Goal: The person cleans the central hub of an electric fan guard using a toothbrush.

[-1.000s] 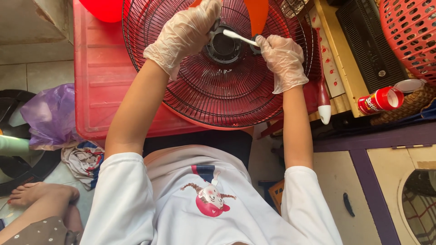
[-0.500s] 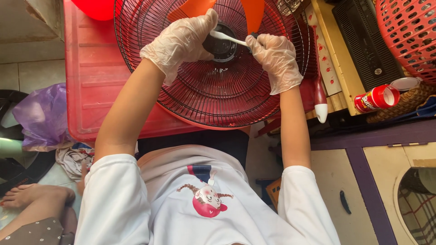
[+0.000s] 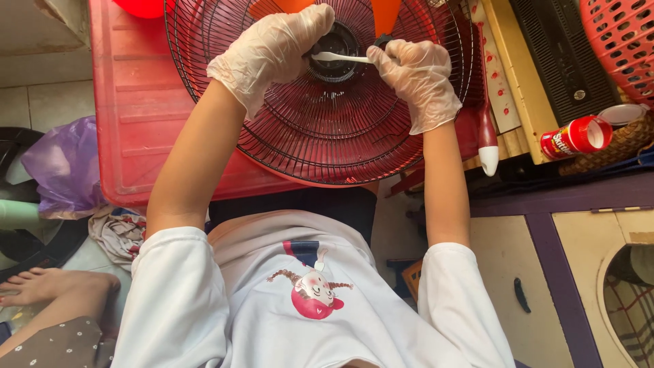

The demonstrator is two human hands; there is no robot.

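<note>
In the head view, the left hand (image 3: 269, 51), in a thin clear plastic glove, lies over the round black hub (image 3: 335, 51) at the centre of the round dark wire fan guard (image 3: 327, 129). Its fingers (image 3: 310, 24) are curled against the left side of the hub, but I cannot tell if they really grip it. The right hand (image 3: 417, 78), also gloved, has its fingers closed around one end of a thin white plastic stick (image 3: 340, 58), which looks like a small brush handle. The stick runs left from this hand and its far end touches the hub, near the left hand.

The guard lies flat on a red plastic box lid (image 3: 136, 116) that serves as a desk, and orange fan blades (image 3: 385, 13) show behind the wires at the far edge. To the right stand a red and white cylindrical can (image 3: 575, 136) on its side, a flat black device (image 3: 555, 54) and a red plastic lattice basket (image 3: 623, 41). A purple plastic bag (image 3: 61, 167) lies on the floor at the left, and another person's bare foot (image 3: 41, 286) is near it.

I judge the stick to be light and rather stiff, best held near its right end; with gloves it may slip. The wire guard seems light but springy, so the hub is the firm place to hold.
</note>
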